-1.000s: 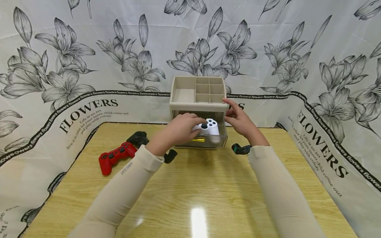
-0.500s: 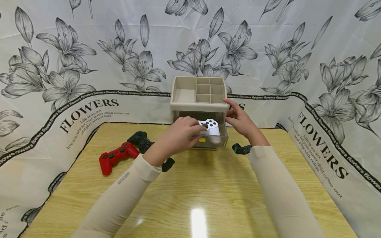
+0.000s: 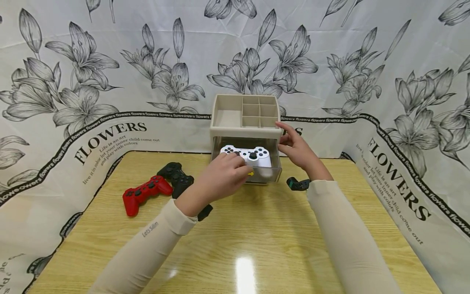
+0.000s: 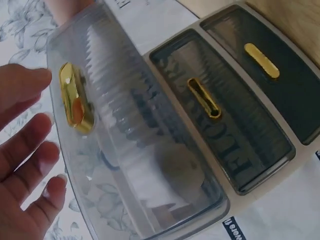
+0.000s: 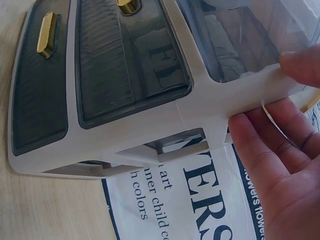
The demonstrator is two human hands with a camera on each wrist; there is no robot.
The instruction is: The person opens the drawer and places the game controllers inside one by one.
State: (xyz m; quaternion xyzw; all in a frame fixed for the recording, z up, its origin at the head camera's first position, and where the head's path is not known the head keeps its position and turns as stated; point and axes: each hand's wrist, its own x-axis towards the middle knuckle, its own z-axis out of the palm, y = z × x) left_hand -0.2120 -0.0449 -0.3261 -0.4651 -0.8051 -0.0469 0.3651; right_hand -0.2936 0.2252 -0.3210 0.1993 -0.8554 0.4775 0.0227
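A white game controller (image 3: 261, 160) lies in the pulled-out top drawer (image 3: 271, 174) of a beige desktop organizer (image 3: 242, 131). Just in front of that drawer is my left hand (image 3: 222, 179), its fingers loosely bent and apart. In the left wrist view, the thumb and fingers are close to the clear drawer front and its gold handle (image 4: 75, 100), holding nothing. My right hand (image 3: 296, 149) steadies the organizer's right side; in the right wrist view its thumb sits at the front edge and its fingers bend against the side wall.
On the table's left lie a red game controller (image 3: 147, 192) and a black game controller (image 3: 180, 179), partly behind the left forearm. Two lower drawers are closed, seen in the left wrist view with a gold handle (image 4: 204, 98). Flower-printed cloth (image 3: 172, 81) walls the table.
My left hand has let go of the white controller and drawn back toward the drawer front, leaving the controller lying in the drawer. The right hand has stayed at the organizer's side.
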